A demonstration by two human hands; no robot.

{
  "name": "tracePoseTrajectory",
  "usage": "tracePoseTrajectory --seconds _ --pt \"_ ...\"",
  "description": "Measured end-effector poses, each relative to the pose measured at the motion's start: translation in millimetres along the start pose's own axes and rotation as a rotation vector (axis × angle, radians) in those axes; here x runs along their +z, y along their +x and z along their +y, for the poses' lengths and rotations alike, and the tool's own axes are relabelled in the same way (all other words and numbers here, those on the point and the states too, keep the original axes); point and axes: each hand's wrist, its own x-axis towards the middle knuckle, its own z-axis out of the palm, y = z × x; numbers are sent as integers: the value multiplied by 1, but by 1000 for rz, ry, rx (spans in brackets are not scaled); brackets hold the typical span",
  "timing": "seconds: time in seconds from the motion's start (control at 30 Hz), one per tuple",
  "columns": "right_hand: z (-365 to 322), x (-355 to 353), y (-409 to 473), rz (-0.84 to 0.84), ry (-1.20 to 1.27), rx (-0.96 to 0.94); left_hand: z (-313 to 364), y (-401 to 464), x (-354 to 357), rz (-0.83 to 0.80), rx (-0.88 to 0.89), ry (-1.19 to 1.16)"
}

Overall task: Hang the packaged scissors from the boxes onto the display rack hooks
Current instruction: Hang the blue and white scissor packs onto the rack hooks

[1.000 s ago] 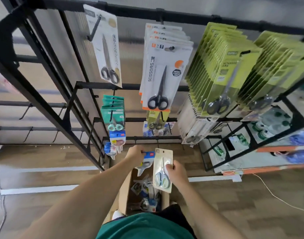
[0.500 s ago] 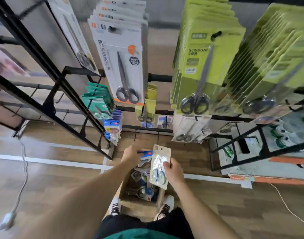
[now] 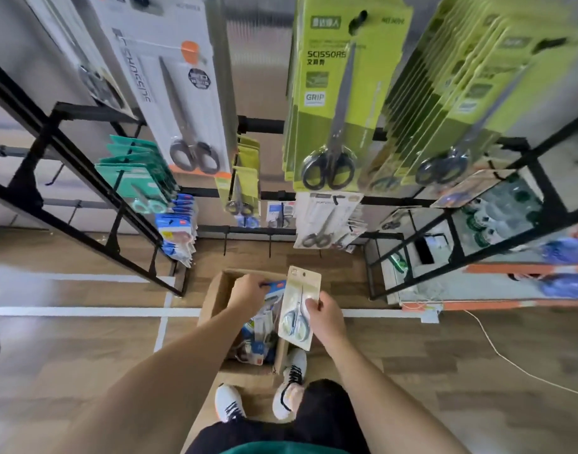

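Head view: both hands over the cardboard box (image 3: 215, 298)
Right hand (image 3: 325, 317) pinches a cream scissors pack (image 3: 300, 306); left hand (image 3: 250, 294) grips a blue pack (image 3: 276, 286).

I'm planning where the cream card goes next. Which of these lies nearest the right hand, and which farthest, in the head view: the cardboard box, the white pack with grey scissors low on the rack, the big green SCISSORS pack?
1. Cardboard box: just left of the right hand, on the floor.
2. White pack with grey scissors: above the hand, on a low hook.
3. Green SCISSORS pack: highest, upper rack.
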Motion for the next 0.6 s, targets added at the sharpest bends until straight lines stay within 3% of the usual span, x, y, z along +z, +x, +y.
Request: tracePoseTrajectory --seconds 0.23,0.6 --pt "53 -47 9 150 66 109 52 12 65 -93 14 -47" --pt "163 -107 115 95 156 175 121 57 189 -10 -74 19"
